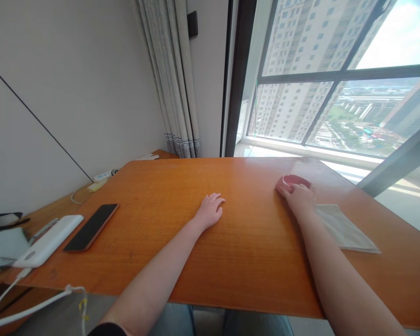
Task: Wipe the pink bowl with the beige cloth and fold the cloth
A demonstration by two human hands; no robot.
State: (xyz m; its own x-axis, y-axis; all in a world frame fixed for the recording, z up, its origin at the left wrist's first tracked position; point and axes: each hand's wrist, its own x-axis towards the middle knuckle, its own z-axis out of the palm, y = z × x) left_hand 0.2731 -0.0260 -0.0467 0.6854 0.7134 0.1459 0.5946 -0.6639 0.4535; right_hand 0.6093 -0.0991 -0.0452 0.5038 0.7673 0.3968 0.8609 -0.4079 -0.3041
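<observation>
Gripping the near side of a small, rounded pink bowl-like dish (294, 179), the right hand (300, 198) reaches toward the far right part of a glossy orange-brown wooden table (161, 186), its fingers closed on the dish's wall. The dish sits at that far right part of the table, its open top partly visible beyond the fingers; whether its base touches the wood cannot be told. Just beside the right forearm, on its outer side, lies a flat, pale grey-white folded cloth (350, 228), its upper left part close to the wrist. The left hand (210, 211) is empty and palm down near the middle of the table, fingers loosely spread and pointing away from the body, well apart from the dish. A black band (108, 329) circles the left forearm at the lower edge of the view. Toward the table's left side lies a slim dark-screened phone with a reddish edge (92, 227), and just beside it a long white plastic block with rounded corners (51, 240), a white cable (24, 273) at its near end. Past the table hang pleated grey fabric curtains (177, 79), left of a large dark-framed glass window (301, 78).
</observation>
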